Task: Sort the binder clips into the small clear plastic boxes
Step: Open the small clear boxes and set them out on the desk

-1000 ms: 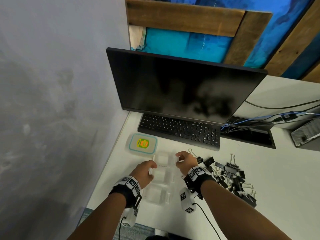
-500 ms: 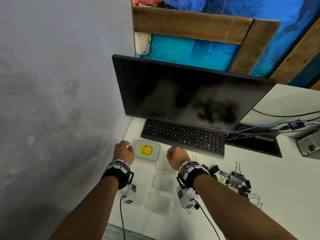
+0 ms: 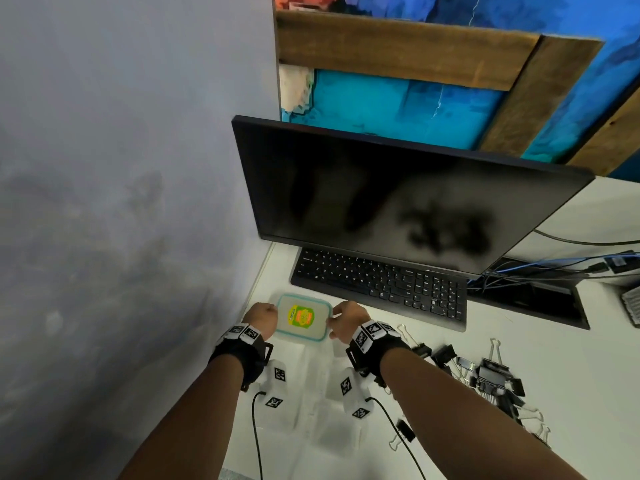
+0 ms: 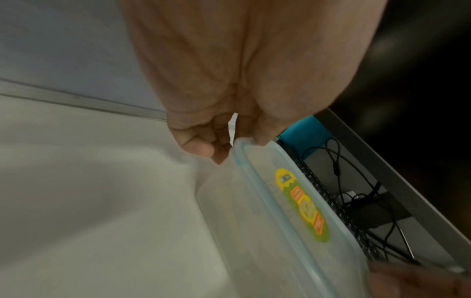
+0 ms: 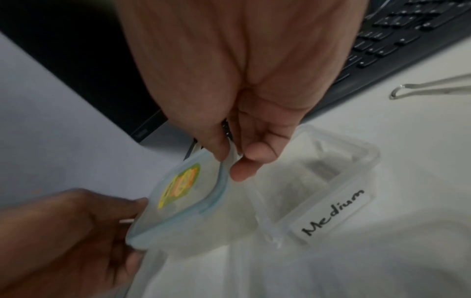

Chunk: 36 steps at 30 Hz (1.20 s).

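Both hands' fingers [image 5: 242, 169] seemingly pinch lidded box [image 3: 302, 317].

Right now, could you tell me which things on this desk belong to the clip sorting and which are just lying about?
Job:
- binder clips
- lidded box, gripped by left hand and right hand
- open box labelled Medium

Lying about:
- monitor
- keyboard
- cables

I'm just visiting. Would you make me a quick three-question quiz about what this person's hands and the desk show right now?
1. True or false: both hands grip the lidded box.
2. Which word is on the label of the open clear box?
3. The binder clips lie: A) inside a box, B) loose on the desk, C) on the keyboard.

Key: 1 true: left hand, right hand. 2 Medium. 3 B.
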Each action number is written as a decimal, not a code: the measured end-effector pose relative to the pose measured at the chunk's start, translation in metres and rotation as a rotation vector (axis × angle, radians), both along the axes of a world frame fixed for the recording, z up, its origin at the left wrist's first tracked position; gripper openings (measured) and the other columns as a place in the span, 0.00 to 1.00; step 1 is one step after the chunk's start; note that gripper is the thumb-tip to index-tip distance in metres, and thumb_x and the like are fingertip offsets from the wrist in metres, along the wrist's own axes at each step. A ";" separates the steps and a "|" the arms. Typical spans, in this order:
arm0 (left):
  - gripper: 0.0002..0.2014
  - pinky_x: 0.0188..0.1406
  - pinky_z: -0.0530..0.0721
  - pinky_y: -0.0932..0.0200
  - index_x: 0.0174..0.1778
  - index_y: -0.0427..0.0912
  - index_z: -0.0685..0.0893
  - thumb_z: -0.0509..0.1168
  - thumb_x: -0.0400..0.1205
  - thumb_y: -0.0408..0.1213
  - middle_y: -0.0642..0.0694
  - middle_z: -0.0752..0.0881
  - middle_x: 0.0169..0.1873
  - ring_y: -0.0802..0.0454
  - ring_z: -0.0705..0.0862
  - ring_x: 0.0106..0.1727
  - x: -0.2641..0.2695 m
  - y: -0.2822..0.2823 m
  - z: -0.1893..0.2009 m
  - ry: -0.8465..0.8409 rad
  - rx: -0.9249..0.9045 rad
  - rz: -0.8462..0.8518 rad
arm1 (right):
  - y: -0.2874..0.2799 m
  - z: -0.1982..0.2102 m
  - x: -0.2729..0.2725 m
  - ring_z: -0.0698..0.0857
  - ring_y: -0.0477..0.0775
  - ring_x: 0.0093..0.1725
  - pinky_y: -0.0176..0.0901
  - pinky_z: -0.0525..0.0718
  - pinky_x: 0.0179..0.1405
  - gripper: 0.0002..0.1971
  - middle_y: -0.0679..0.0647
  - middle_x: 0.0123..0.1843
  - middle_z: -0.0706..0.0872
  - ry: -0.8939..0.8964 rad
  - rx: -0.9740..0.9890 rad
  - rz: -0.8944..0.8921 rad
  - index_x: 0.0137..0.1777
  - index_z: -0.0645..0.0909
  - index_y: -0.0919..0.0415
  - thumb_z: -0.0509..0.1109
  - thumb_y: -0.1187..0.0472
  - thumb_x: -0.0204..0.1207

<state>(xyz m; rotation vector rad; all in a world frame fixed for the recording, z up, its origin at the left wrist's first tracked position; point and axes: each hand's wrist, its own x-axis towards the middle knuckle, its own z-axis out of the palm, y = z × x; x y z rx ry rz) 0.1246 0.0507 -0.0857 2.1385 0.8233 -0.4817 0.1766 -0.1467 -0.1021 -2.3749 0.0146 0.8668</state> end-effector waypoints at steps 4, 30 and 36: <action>0.16 0.63 0.79 0.41 0.62 0.28 0.79 0.55 0.86 0.36 0.25 0.80 0.64 0.28 0.79 0.64 0.001 0.003 -0.010 0.028 -0.112 0.041 | -0.003 -0.002 0.001 0.90 0.57 0.54 0.49 0.88 0.57 0.21 0.55 0.55 0.90 0.058 0.032 -0.009 0.62 0.81 0.55 0.72 0.48 0.71; 0.39 0.63 0.82 0.47 0.73 0.42 0.69 0.75 0.70 0.55 0.39 0.85 0.60 0.39 0.84 0.60 -0.025 -0.010 -0.023 -0.026 -0.048 0.278 | 0.031 0.027 0.020 0.85 0.62 0.58 0.39 0.73 0.47 0.14 0.61 0.54 0.87 -0.146 -0.130 0.411 0.50 0.86 0.63 0.65 0.53 0.80; 0.21 0.59 0.83 0.51 0.63 0.43 0.81 0.73 0.77 0.48 0.42 0.88 0.56 0.41 0.85 0.57 -0.029 -0.019 -0.018 -0.034 -0.103 0.157 | 0.034 0.016 0.021 0.81 0.56 0.41 0.40 0.71 0.37 0.18 0.54 0.33 0.79 -0.100 -0.130 0.347 0.33 0.81 0.60 0.70 0.48 0.79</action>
